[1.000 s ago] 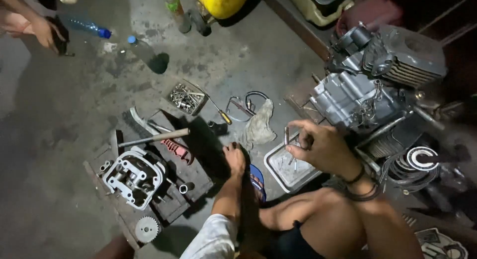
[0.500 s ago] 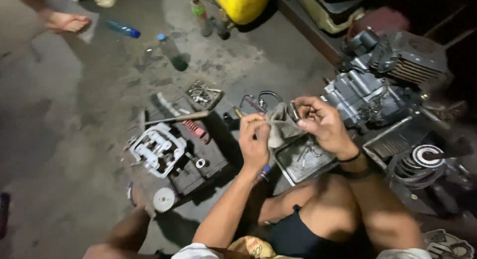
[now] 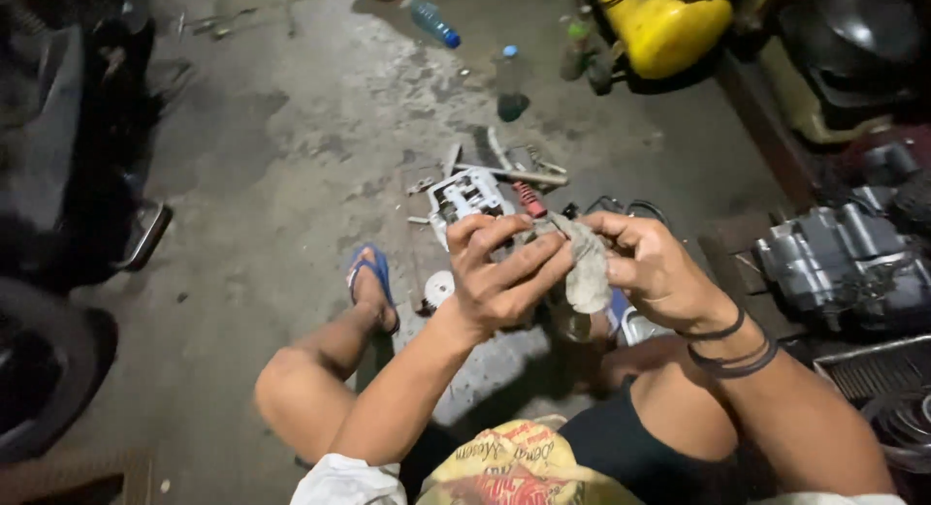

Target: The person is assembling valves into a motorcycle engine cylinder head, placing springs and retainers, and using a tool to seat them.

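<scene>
From the head camera, the left hand (image 3: 502,272) and right hand (image 3: 648,268) meet just in front of the grey cylinder head (image 3: 465,197) that lies on the concrete floor (image 3: 291,175). Both hands have their fingers curled closed on a dirty grey rag (image 3: 585,263), which hangs bunched between them; whether anything is wrapped inside it cannot be told. A red spring (image 3: 530,200) lies just right of the cylinder head, and a foot in a blue sandal (image 3: 370,284) rests near its left side. Beyond the cylinder head stands a plastic bottle (image 3: 508,81), with a yellow tank (image 3: 659,22) further right. An engine block (image 3: 844,263) sits well to the right.
</scene>
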